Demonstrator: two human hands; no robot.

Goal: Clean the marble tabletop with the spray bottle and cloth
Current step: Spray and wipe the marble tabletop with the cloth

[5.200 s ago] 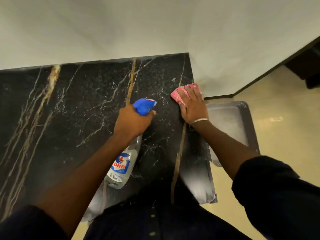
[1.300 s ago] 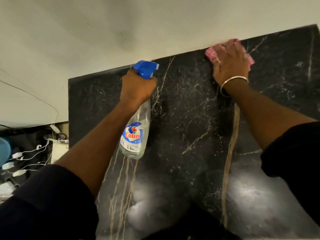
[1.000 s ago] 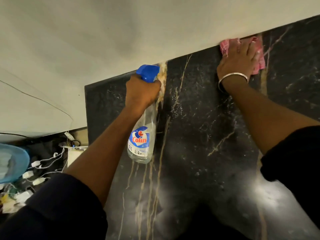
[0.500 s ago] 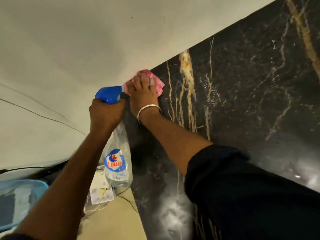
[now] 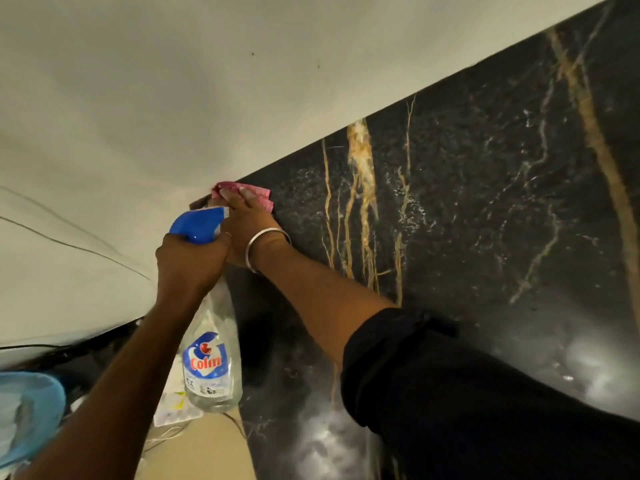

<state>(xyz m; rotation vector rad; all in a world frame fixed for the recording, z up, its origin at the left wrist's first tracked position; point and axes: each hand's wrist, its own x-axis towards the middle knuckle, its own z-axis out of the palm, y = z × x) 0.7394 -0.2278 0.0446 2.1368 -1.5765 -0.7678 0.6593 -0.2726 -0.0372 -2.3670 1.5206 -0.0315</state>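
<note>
Head view, tabletop: the black marble tabletop (image 5: 485,202), veined in gold and white, is seen running from the lower middle to the upper right, its far edge set against a pale wall (image 5: 207,81).
Cloth: a pink cloth (image 5: 259,192) is pressed flat on the marble at the far left corner, where the slab meets the wall.
Right hand: the right hand (image 5: 247,225) is laid on the cloth with fingers stretched out flat — nothing is gripped, the cloth is only pressed down. A silver bangle (image 5: 254,249) is worn on the wrist, and a dark sleeve (image 5: 450,393) is pushed up the forearm.
Left hand: the left hand (image 5: 190,261) is curled round the neck of the spray bottle (image 5: 211,358), just below its blue trigger head; the trigger finger cannot be made out.
Spray bottle: a clear bottle with a blue-and-red "Colin" label is held hanging downward at the slab's left edge — its nozzle is turned toward the cloth, just beside the right hand.
Beside the table: a light blue tub (image 5: 31,410) is seen at the lower left, and a white box (image 5: 173,407) with thin cables lies on the beige floor (image 5: 201,452) behind the bottle.
</note>
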